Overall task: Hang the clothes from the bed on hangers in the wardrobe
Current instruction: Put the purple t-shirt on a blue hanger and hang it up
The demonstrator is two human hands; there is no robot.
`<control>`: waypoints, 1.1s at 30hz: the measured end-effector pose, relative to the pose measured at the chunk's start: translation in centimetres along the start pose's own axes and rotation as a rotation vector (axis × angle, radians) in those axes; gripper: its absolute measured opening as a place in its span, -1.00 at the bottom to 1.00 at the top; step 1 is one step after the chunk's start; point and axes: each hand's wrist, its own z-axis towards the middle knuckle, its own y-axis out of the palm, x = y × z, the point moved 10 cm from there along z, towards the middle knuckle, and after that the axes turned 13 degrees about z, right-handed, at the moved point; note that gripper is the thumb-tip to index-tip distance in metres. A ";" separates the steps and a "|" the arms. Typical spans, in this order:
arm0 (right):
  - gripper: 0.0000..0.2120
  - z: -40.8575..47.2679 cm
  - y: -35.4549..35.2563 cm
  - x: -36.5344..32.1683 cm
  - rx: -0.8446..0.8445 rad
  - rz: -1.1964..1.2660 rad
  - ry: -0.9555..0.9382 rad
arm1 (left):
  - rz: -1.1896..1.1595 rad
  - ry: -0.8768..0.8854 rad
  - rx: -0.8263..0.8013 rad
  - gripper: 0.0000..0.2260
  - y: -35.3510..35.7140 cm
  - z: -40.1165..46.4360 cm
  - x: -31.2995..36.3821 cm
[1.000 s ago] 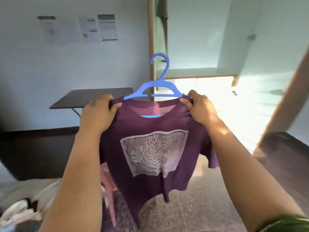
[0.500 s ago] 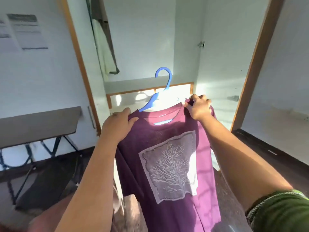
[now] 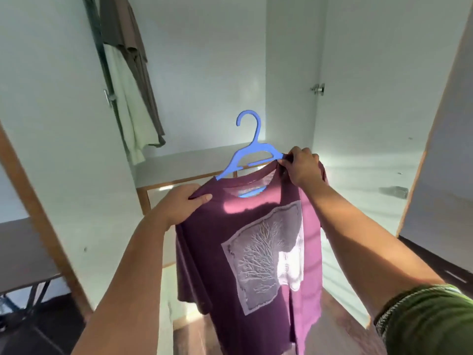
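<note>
A purple t-shirt (image 3: 204, 242) with a pale tree print hangs on a blue plastic hanger (image 3: 252, 152), held up in front of the open wardrobe (image 3: 204, 73). My left hand (image 3: 179, 203) grips the shirt's left shoulder. My right hand (image 3: 302, 167) grips the right shoulder together with the hanger's end. The hanger's hook points up and hangs on nothing. A brown and a pale garment (image 3: 130, 80) hang inside the wardrobe at the upper left. The rail is out of view.
The wardrobe has a white shelf (image 3: 179, 162) behind the hanger and open doors on the left (image 3: 51, 149) and right (image 3: 440, 162). A dark table (image 3: 18, 252) stands at the far left.
The view has moved closer to the wardrobe and turned into it. Both hands still hold the shirt on the hanger; the hanger now tilts, its left arm lower.
</note>
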 end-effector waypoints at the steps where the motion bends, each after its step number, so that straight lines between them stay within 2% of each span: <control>1: -0.60 2.4 1.1 -0.1 0.007 0.015 -0.010 | -0.052 -0.005 0.017 -0.87 0.0 2.2 -0.5; 7: -0.47 14.7 5.3 -3.2 0.261 0.288 -0.072 | -0.152 -0.142 0.254 -0.84 -2.8 15.8 -3.4; 13: -0.63 24.8 14.7 -14.8 -0.076 0.620 -0.341 | 0.047 -0.208 0.467 -0.76 -10.3 28.8 -3.5; 16: -0.57 27.8 18.3 -21.0 -0.151 0.678 -0.460 | 0.157 -0.251 0.578 -0.74 -15.3 34.5 -3.5; 18: -0.48 30.6 19.3 -24.5 -0.137 0.731 -0.500 | 0.155 -0.276 0.637 -0.74 -18.8 38.3 -4.1; 21: -0.46 35.8 20.2 -29.3 -0.065 0.712 -0.614 | 0.121 -0.306 0.687 -0.75 -23.9 43.6 -5.5; 24: -0.48 42.0 21.2 -33.9 0.015 0.675 -0.749 | 0.240 -0.294 0.705 -0.73 -28.9 49.0 -5.6; 28: -0.57 50.2 22.3 -40.1 0.080 0.618 -0.826 | 0.444 -0.317 0.697 -0.66 -34.9 55.8 -5.5; 33: -0.69 58.0 21.7 -48.2 0.185 0.588 -0.928 | 0.370 -0.306 0.805 -0.61 -43.0 61.2 -4.8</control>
